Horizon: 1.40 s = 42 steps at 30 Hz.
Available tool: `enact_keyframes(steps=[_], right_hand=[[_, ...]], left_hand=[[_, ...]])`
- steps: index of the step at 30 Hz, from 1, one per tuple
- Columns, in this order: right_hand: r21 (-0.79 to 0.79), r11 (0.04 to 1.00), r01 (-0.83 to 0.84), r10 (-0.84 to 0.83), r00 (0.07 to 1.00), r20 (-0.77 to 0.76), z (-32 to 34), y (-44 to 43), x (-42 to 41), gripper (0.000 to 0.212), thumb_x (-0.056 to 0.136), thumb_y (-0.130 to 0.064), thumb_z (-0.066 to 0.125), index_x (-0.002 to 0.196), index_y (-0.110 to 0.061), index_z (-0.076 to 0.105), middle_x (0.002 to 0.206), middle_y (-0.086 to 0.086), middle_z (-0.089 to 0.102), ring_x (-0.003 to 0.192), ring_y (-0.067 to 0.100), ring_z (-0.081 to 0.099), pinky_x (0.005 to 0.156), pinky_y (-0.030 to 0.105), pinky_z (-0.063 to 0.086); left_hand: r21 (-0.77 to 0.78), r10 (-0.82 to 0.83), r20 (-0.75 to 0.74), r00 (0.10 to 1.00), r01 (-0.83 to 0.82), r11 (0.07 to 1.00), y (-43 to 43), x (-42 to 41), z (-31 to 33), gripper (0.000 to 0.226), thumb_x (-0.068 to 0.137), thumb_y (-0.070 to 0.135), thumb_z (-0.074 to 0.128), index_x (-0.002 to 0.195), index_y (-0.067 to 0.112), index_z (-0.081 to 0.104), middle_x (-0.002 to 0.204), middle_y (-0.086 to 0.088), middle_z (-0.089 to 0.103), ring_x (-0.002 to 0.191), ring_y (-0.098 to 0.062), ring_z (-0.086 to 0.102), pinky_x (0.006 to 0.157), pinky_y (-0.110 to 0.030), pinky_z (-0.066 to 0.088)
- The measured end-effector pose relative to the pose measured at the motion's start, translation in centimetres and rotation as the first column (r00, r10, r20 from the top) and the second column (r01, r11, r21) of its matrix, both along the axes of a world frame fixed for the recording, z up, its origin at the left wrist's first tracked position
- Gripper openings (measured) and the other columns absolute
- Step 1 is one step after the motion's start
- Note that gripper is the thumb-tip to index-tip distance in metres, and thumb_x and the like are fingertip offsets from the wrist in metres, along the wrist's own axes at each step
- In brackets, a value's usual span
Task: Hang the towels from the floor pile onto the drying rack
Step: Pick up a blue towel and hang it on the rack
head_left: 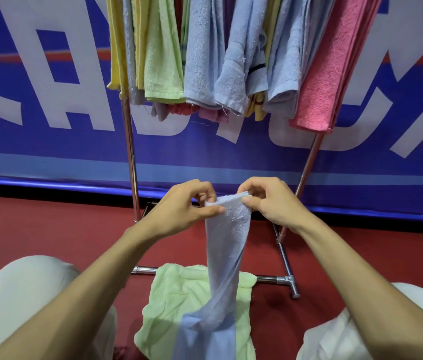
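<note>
Head view: both hands pinch the top edge of a light blue towel (227,240) between thumb and fingers. The left hand (187,206) holds one corner and the right hand (270,203) the other, close together. The towel hangs from them in a narrow twisted strip, its lower end trailing over the floor pile and out of frame.

It looks light, soft and limp, with a fuzzy, slightly frayed pile that should not slip. Held by the hem corners it is likely to open flat once the hands part. Gripped mid-cloth it would probably bunch.

Counted: one towel in hand and one pale green towel (179,294) lying on the red floor (49,229) beneath it. A dark red scrap at the bottom edge may be another.

On the drying rack (129,141) beyond hang at least eight towels in yellow, green, blue and pink (327,74). More ends show behind them, overlapping too much for an exact count. A blue banner (49,141) stands behind the rack.
</note>
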State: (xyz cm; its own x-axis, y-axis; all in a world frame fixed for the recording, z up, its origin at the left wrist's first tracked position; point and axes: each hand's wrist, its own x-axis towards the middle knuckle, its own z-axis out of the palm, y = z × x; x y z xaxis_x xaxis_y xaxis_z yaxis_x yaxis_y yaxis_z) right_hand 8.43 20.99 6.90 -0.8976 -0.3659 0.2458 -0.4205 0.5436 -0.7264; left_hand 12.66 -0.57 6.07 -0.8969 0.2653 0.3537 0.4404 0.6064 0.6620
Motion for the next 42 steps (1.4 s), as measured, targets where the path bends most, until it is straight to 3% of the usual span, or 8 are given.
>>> enact_keyframes(steps=[7,11,18,22,25,34,38,42], right_hand=[[-0.074,0.992,0.101,-0.102,0.995,-0.015,-0.2,-0.6,-0.4,0.016,0.072,-0.022,0.065,0.071,-0.038,0.069,0.071,0.001,0.067,0.075,0.031,0.067,0.077,0.051,0.056],[-0.062,0.989,0.137,-0.141,0.988,-0.056,-0.2,-0.8,-0.3,0.030,0.081,-0.007,0.066,0.072,-0.035,0.062,0.070,-0.005,0.061,0.070,0.028,0.064,0.078,0.049,0.056],[-0.071,0.983,0.167,-0.170,0.985,-0.038,-0.1,-0.8,0.3,0.030,0.088,-0.006,0.058,0.077,-0.033,0.057,0.078,-0.004,0.066,0.073,0.015,0.062,0.083,0.046,0.056],[-0.140,0.979,0.150,-0.152,0.988,-0.007,0.0,-1.2,0.6,0.027,0.086,-0.004,0.061,0.078,-0.030,0.062,0.079,0.001,0.071,0.080,0.022,0.068,0.081,0.049,0.056],[-0.184,0.968,0.169,-0.175,0.985,-0.015,0.4,-1.6,0.8,0.025,0.085,-0.006,0.065,0.077,-0.030,0.064,0.079,0.004,0.071,0.074,0.020,0.067,0.079,0.043,0.057],[-0.514,0.847,0.138,-0.142,0.989,0.031,6.7,-2.4,1.1,0.017,0.087,0.009,0.061,0.100,-0.001,0.068,0.076,0.005,0.066,0.055,-0.005,0.061,0.058,0.012,0.052],[-0.563,0.820,0.104,-0.164,0.985,-0.056,12.7,-3.1,1.8,0.014,0.088,0.004,0.063,0.102,0.003,0.066,0.066,-0.002,0.061,0.047,-0.006,0.055,0.051,0.010,0.046],[-0.620,0.784,0.028,-0.100,0.992,-0.082,18.5,-3.2,3.5,0.011,0.089,-0.004,0.065,0.097,0.004,0.066,0.064,0.003,0.058,0.044,0.003,0.052,0.041,0.020,0.042]], left_hand=[[0.119,0.049,-0.046,0.998,-0.043,0.992,0.8,0.3,-0.1,0.027,0.080,0.024,0.075,0.071,0.023,0.049,0.068,-0.005,0.058,0.055,-0.013,0.042,0.055,-0.028,0.034],[0.238,0.095,-0.058,0.994,-0.079,0.968,1.6,0.3,-0.4,0.026,0.077,0.008,0.071,0.071,0.020,0.048,0.064,-0.007,0.057,0.050,-0.014,0.035,0.049,-0.026,0.030],[0.348,0.099,0.085,0.992,-0.122,0.929,2.1,0.2,-0.9,0.030,0.083,0.013,0.073,0.106,0.024,0.059,0.085,-0.007,0.070,0.081,-0.023,0.068,0.074,-0.037,0.054],[0.445,0.039,0.247,0.968,-0.149,0.883,3.1,0.4,-1.8,0.039,0.079,0.032,0.077,0.114,0.018,0.064,0.100,0.008,0.070,0.089,-0.003,0.065,0.079,-0.025,0.052],[0.364,0.133,0.139,0.981,-0.175,0.915,3.3,0.6,-1.6,0.028,0.088,0.036,0.065,0.087,0.007,0.067,0.077,-0.001,0.067,0.069,-0.006,0.052,0.067,-0.031,0.044],[0.131,0.222,-0.110,0.969,-0.208,0.969,2.0,-0.8,7.6,0.027,0.088,0.036,0.067,0.081,0.012,0.057,0.071,0.008,0.056,0.065,-0.002,0.048,0.055,-0.017,0.036],[0.137,0.199,-0.214,0.956,-0.172,0.975,1.7,-0.5,12.9,0.034,0.093,0.030,0.060,0.073,0.003,0.056,0.064,0.000,0.051,0.060,-0.012,0.043,0.056,-0.032,0.032],[0.134,0.176,-0.306,0.936,-0.140,0.981,1.7,1.3,18.9,0.033,0.099,0.024,0.051,0.073,0.003,0.053,0.061,0.000,0.044,0.053,-0.008,0.038,0.047,-0.023,0.030]])
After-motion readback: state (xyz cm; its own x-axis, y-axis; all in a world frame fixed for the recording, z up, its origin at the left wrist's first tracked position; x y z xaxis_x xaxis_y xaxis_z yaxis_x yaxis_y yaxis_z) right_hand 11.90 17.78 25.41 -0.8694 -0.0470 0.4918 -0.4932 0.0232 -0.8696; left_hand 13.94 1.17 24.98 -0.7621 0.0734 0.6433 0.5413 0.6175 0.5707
